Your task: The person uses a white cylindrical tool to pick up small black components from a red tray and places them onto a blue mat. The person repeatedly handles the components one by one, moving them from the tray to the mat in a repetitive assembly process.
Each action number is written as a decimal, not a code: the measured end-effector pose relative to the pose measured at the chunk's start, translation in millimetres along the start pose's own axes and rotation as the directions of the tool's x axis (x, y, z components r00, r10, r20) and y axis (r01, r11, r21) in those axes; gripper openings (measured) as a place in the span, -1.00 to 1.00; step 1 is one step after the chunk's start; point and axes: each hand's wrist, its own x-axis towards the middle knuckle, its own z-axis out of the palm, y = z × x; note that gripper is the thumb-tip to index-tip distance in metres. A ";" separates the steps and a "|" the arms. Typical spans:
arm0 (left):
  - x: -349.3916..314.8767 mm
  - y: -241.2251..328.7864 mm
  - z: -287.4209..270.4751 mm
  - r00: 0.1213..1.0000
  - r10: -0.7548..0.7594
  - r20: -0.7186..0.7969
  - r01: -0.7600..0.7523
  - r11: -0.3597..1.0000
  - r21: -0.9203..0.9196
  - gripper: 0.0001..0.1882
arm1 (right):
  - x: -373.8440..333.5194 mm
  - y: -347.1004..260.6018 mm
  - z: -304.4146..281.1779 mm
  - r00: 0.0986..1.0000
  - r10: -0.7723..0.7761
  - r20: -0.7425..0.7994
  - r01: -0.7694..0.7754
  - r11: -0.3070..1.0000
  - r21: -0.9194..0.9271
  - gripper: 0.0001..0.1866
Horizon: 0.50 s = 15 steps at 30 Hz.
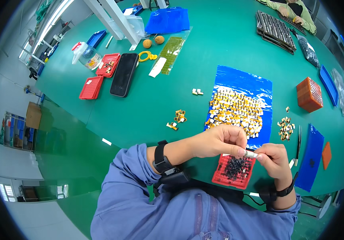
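My left hand (226, 140) and my right hand (274, 159) meet above the near side of the green table. Thumbs and fingers of both are closed in a pinch on a small whitish piece (250, 154), whose exact kind is too small to make out. Just below them lies a shallow red tray (240, 183) holding many tiny black parts (236, 167). Beyond my hands, a blue sheet (236, 76) carries a dense spread of small white-and-gold parts (236, 108). My left hand covers part of that sheet's near edge.
Loose parts (286, 130) and tweezers (298, 146) lie at right, near a blue strip (310, 158) and a stacked red-orange block (309, 94). A phone (124, 75), red trays (91, 88) and a plastic jug (88, 56) stand at left. Another person (296, 12) works far right beside stacked trays (275, 31).
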 end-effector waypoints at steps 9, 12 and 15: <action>0.2 -2.3 0.6 1.000 0.001 -0.009 -0.001 1.000 -0.018 -0.90 | 2.6 -0.3 -1.2 0.998 -0.059 -0.006 0.059 0.998 0.007 -0.87; -0.2 -0.4 0.3 1.000 0.019 -0.013 -0.020 1.000 -0.023 -0.91 | 0.3 1.2 -0.7 1.000 -0.020 -0.012 0.021 0.999 0.043 -0.86; -0.8 -1.9 -0.1 1.000 0.016 -0.009 -0.017 1.000 -0.019 -0.91 | -0.6 3.6 0.0 1.000 0.024 -0.016 -0.023 0.997 0.076 -0.86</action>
